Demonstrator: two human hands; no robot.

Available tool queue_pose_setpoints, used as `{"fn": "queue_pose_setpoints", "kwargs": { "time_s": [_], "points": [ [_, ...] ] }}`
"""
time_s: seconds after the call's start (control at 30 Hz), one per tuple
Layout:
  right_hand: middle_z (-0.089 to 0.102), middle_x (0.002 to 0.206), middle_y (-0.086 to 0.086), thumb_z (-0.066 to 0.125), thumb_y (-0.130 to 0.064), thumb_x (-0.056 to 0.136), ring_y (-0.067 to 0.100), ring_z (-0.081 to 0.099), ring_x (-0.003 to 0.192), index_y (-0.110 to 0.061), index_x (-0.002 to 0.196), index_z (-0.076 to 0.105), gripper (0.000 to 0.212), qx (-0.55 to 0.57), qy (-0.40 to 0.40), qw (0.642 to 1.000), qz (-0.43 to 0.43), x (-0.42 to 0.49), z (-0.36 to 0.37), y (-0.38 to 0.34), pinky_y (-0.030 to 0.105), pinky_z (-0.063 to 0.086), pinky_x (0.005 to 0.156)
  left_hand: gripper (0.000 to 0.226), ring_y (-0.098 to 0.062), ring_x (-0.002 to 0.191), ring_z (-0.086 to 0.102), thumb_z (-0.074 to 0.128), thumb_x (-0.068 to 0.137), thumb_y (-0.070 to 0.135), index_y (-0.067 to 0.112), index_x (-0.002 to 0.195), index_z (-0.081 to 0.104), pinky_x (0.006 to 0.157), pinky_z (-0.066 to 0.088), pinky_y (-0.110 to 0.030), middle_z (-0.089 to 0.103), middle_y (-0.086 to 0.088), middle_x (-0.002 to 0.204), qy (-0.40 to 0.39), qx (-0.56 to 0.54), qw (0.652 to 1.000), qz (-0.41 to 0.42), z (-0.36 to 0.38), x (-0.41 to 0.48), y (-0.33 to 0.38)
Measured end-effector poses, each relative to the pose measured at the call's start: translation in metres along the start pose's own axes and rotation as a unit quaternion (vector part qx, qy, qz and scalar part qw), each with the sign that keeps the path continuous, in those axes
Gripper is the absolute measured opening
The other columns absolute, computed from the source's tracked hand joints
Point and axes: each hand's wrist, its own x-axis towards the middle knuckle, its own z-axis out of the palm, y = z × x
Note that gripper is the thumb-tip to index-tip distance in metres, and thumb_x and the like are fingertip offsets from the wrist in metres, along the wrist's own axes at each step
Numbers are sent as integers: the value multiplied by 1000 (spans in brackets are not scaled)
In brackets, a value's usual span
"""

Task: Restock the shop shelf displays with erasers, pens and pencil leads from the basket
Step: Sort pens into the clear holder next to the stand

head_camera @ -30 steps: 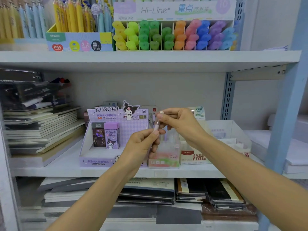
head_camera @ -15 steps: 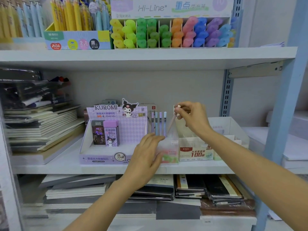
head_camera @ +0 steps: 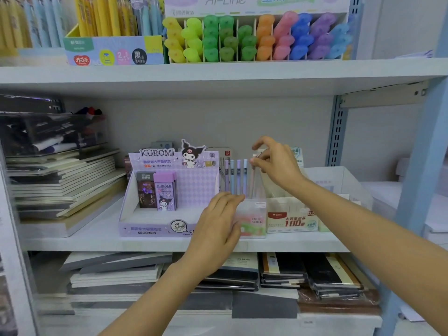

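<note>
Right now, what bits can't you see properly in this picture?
All in the head view:
- The top of the pink pen is hidden by the right hand pinching it.
- The left front of the clear pen box is covered by the left hand.
- The yellow pens on the top shelf are cut off by the upper edge.
- The print on the Kuromi box is too small to read.
- The basket is outside the view.
</note>
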Motion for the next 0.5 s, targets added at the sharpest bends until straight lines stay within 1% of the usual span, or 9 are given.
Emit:
{"fn": "queue_pose_setpoints", "kwargs": {
  "time_s": [0.07,0.1,0.17,0.23,0.3,0.37,0.43,0.47,0.5],
  "points": [
    [69,74,-4,74,-23,84,11,61,66,-18,91,64,13,-18,24,1000,4,2,6,1,29,49,65,49,-14,139,29,51,94,9,11,142,43,115,26,-30,47,0,141,0,2,1000,0,0,-1,0],
    [65,76,-6,75,-25,83,9,58,67,-18,88,66,12,-34,33,999,6,2,9,3,29,47,64,49,-13,139,29,51,95,9,12,143,43,115,25,-29,46,0,141,-1,3,1000,0,0,-1,0],
    [58,84,-5,76,-28,82,11,55,72,-17,86,69,13,-66,40,997,8,3,14,5,29,43,65,50,-12,139,28,51,95,10,13,144,42,115,23,-25,45,1,142,-4,6,1000,1,0,-1,-1],
    [55,95,1,74,-29,84,18,57,80,-16,92,72,15,-85,21,996,16,5,17,6,35,49,70,51,-13,139,27,51,94,11,12,144,41,115,23,-26,45,0,143,-8,12,1000,4,1,-1,-1],
    [55,104,6,70,-30,88,22,59,89,-15,103,73,22,-100,-20,994,32,4,15,6,41,52,79,52,-15,141,26,52,95,11,11,146,39,117,24,-32,43,-1,146,-19,18,1000,1,-1,0,1],
    [55,111,8,64,-32,92,22,58,93,-14,121,66,34,-96,-46,994,35,-3,11,5,39,50,85,54,-16,146,19,52,96,12,11,148,36,119,20,-37,36,-2,153,-27,24,999,-5,-2,0,3],
    [55,112,4,59,-31,95,16,56,86,-15,132,58,40,-52,-16,998,21,-21,2,-1,34,49,85,55,-18,149,13,53,97,14,11,149,35,121,13,-37,26,-3,158,-11,46,999,-9,-3,-4,8],
    [57,110,2,57,-29,96,14,56,81,-16,130,59,37,-15,16,1000,4,-34,-3,-6,33,49,83,55,-21,148,16,54,95,13,10,147,37,121,14,-36,27,-5,158,12,54,998,-8,-3,-8,11],
    [60,105,0,57,-25,97,14,57,78,-14,124,62,30,28,46,998,-19,-48,-8,-13,32,50,79,52,-23,143,26,54,93,11,9,143,43,117,20,-35,35,-8,153,44,57,997,-4,-1,-15,16]
  ]
}}
